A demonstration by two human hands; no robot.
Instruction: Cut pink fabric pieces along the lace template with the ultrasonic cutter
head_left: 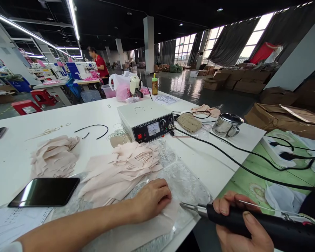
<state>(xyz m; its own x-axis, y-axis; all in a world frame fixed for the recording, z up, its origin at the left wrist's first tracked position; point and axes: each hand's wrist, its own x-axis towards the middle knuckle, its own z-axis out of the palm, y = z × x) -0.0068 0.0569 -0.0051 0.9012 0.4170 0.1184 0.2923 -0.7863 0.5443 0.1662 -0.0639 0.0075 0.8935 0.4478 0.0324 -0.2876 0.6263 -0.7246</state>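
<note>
Beige fabric [149,234] is lying under a half-curled left hand [154,197] (can't tell if it's pinching), right hand [254,232] is gripping a black tool [283,227], piles [136,157] aren't showing what's done.

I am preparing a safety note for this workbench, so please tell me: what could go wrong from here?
The metal tip of the handheld tool in the right hand points toward the left hand, close to it; a slip might injure that hand. The black cable from the control box runs past the edge of the white table and could snag. The left forearm lies near the larger smartphone and might nudge it.
</note>
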